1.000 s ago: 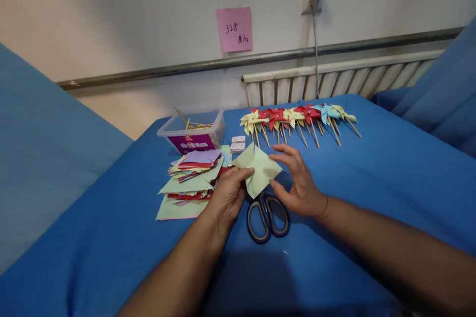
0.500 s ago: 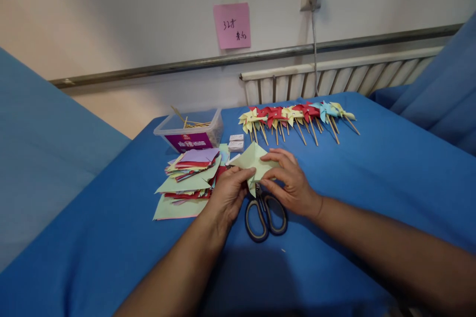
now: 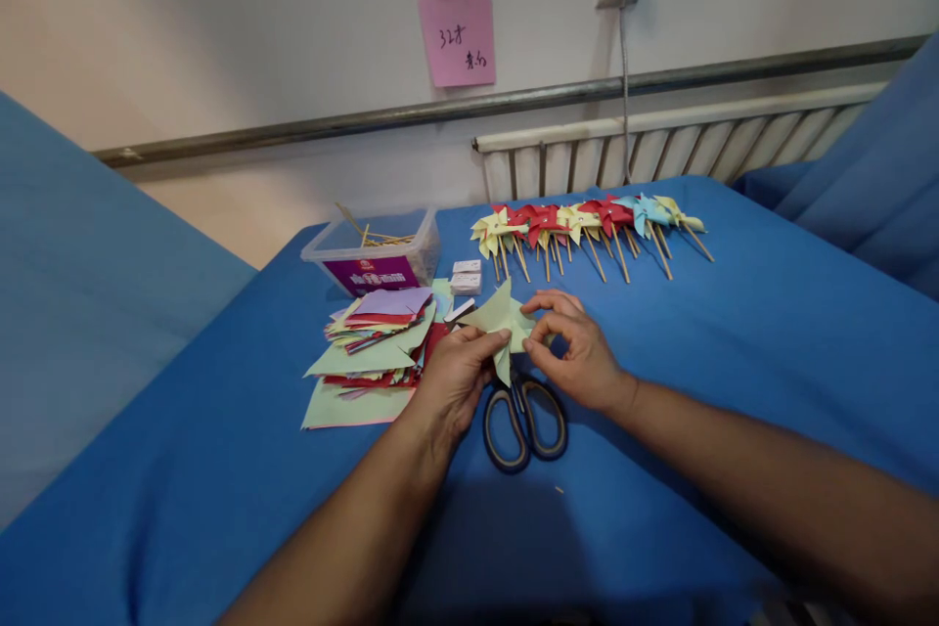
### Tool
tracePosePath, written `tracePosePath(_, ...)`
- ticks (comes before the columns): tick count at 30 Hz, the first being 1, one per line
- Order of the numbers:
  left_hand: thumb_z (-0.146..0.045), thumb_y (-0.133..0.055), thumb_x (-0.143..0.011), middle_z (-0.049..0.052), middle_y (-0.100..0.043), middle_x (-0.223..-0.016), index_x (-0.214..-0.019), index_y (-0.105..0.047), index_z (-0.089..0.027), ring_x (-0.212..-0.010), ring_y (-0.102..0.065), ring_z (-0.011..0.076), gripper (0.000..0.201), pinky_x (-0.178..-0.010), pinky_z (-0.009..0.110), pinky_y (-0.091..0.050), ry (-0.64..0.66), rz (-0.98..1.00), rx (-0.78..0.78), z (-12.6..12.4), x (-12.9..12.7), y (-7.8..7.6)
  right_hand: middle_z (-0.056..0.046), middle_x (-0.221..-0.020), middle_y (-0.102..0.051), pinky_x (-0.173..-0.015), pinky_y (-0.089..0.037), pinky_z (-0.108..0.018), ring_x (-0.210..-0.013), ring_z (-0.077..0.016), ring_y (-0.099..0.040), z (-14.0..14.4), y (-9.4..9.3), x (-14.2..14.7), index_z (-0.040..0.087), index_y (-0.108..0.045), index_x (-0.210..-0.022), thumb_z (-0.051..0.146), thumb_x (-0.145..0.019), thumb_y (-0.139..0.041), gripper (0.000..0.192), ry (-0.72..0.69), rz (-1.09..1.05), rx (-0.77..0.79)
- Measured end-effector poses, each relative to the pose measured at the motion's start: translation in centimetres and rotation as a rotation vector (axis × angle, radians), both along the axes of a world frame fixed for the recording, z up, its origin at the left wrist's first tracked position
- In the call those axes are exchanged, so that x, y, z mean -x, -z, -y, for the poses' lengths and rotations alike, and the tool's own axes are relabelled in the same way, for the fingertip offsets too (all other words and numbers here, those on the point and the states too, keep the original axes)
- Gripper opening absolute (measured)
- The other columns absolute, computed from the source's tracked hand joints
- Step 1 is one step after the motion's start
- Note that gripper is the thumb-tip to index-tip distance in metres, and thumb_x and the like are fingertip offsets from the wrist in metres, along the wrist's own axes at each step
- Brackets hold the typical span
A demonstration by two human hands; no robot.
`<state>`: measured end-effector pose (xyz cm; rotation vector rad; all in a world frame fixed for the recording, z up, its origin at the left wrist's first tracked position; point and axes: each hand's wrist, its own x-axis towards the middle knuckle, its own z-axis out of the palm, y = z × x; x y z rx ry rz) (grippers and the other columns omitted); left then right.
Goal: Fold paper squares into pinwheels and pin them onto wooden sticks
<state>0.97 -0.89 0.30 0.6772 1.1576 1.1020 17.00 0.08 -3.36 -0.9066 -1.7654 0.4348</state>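
Note:
A pale green paper square (image 3: 499, 318), cut and partly folded, is held above the blue cloth by both hands. My left hand (image 3: 455, 381) pinches its near edge between thumb and fingers. My right hand (image 3: 576, 352) pinches a flap at the paper's right side with curled fingers. Black-handled scissors (image 3: 524, 421) lie on the cloth just under the paper, between my wrists. A stack of coloured paper squares (image 3: 371, 347) sits to the left of my left hand.
A row of finished paper pinwheels on sticks (image 3: 587, 225) lies at the back. A clear plastic box with wooden sticks (image 3: 374, 254) and two small white boxes (image 3: 467, 278) stand behind the stack. The blue-covered table (image 3: 734, 342) meets a radiator (image 3: 660, 156) and wall.
My right hand moved left onto the green paper and closed on a flap, folding it inward. The paper now looks narrower and more pointed. My left hand kept its grip.

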Motion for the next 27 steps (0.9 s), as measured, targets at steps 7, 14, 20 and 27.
tracePosePath(7,-0.014,-0.079,-0.059,-0.002,-0.058,-0.055,-0.061,-0.052,-0.015,-0.051,-0.056,0.0108,0.027,-0.052,0.023,-0.045,-0.045,-0.003,-0.006,-0.05,-0.21,-0.11,-0.007,-0.104,-0.066,-0.098,-0.043,-0.045,-0.110,-0.0238,-0.057,0.16,-0.37,0.00,0.023,-0.062,-0.079,0.018,-0.081,-0.064,0.006,-0.026,-0.090,0.027)
tracePosePath(14,-0.014,-0.082,-0.058,0.001,-0.064,-0.060,-0.065,-0.059,-0.012,-0.056,-0.060,0.0115,0.024,-0.056,0.022,-0.048,-0.067,0.058,-0.036,0.07,-0.30,-0.11,-0.007,-0.107,-0.066,-0.100,-0.042,-0.046,-0.109,-0.0232,-0.059,0.03,-0.04,0.30,0.023,-0.064,-0.077,0.026,-0.083,-0.067,0.007,-0.055,-0.130,0.118)
tracePosePath(20,-0.011,-0.079,-0.061,0.007,-0.073,-0.079,-0.080,-0.068,-0.010,-0.069,-0.066,0.0163,0.022,-0.067,0.027,-0.053,-0.074,0.204,-0.074,-0.38,0.16,-0.40,-0.007,-0.109,-0.065,-0.100,-0.042,-0.046,-0.110,-0.0232,-0.058,-0.31,0.13,0.01,0.023,-0.065,-0.081,0.026,-0.080,-0.071,0.007,-0.047,-0.151,0.116)
tracePosePath(27,-0.013,-0.080,-0.062,0.003,-0.070,-0.068,-0.073,-0.066,-0.012,-0.060,-0.063,0.0136,0.017,-0.062,0.025,-0.050,-0.057,0.167,-0.052,-0.13,-0.09,-0.23,-0.007,-0.114,-0.062,-0.100,-0.042,-0.045,-0.112,-0.0231,-0.057,0.07,-0.20,0.12,0.024,-0.068,-0.082,0.025,-0.083,-0.068,0.001,-0.049,-0.154,0.094)
